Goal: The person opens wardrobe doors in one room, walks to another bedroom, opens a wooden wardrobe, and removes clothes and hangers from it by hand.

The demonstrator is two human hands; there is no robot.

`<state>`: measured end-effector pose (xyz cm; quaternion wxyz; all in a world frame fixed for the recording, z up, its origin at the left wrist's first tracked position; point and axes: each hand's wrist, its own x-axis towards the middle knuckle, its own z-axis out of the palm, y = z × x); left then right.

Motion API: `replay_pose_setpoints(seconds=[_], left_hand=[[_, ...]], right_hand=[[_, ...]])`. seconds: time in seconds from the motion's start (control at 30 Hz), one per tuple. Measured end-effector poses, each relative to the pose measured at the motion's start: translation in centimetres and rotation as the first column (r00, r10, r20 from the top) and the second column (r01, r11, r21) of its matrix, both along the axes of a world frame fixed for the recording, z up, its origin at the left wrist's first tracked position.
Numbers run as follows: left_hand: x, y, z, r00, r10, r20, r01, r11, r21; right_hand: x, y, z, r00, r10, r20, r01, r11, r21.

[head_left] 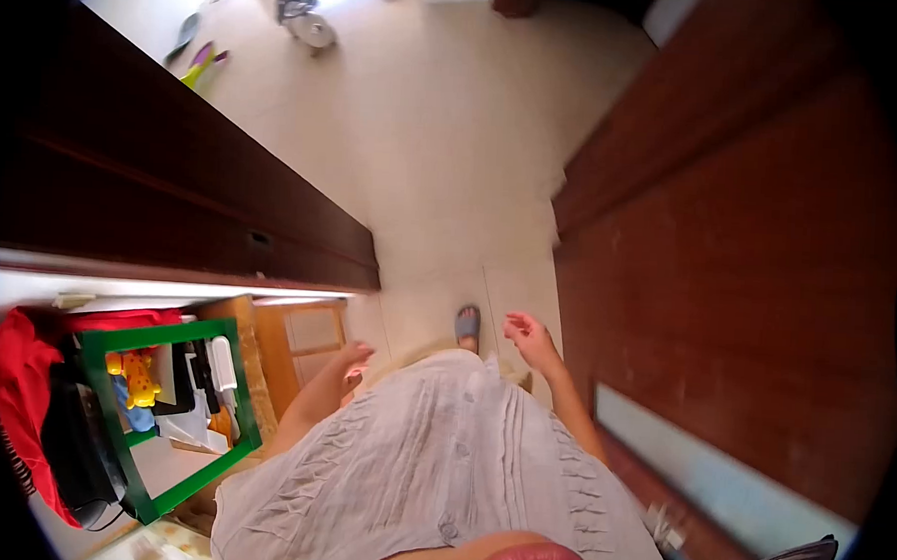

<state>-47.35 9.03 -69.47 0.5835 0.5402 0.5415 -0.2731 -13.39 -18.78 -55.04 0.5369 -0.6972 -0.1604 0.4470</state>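
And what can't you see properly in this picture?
In the head view:
Other foot: out of sight, perhaps behind the blouse.
Left hand: blurred, so its grip is unclear.
Wheel: whatever it belongs to is cut off by the top edge.
Lime-green thing: too small to name.

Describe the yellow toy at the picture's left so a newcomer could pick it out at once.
Start at the dark-brown wooden panel across the upper left, then the rectangular green frame below it. Inside its outline, towards the upper left, is the spotted yellow toy, above something blue. Orange spots on yellow set it apart from its black, white and blue neighbours.
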Motion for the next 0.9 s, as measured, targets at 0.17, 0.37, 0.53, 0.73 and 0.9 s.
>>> replay_pose_setpoints(seconds=[0.17, 0.37, 0.53, 0.73, 0.9], left_hand=[[24.0, 10.0, 7.7, 0.870, -0.386, 0.305, 0.226, 0.864, 0.449], [32.5, 20.8, 0.3, 0.976, -0.173, 0.134, 0.072, 0.832, 0.551], [26.4, 19.8, -1.3, 0.966, 0.015, -0.260, 0.076, 0.939, 0.335], [24.1, 16.4, -8.1, 0.916, 0.192, -0.353, -0.218, 0.975, -0.034], [28.6, 35.5, -12.0, 0.911, 0.351, -0.217, -0.358, 0.934, 0.010]], right_hand=[[13.7, 14.2, 2.5, 0.948, 0.266, 0.175, -0.241, 0.959, -0.152], [32.2, 29.7, 2.6, 0.934, 0.349, -0.079, -0.356, 0.926, -0.121], [41.0, 53.0, 5.3, 0.734, 0.673, 0.095, -0.662, 0.739, -0.123], [40.0, 79.5, 5.6, 0.364, 0.919, 0.152, -0.921, 0.380, -0.092], [36.2, 96.8, 1.8, 0.315, 0.921, 0.230, -0.927, 0.351, -0.135]])
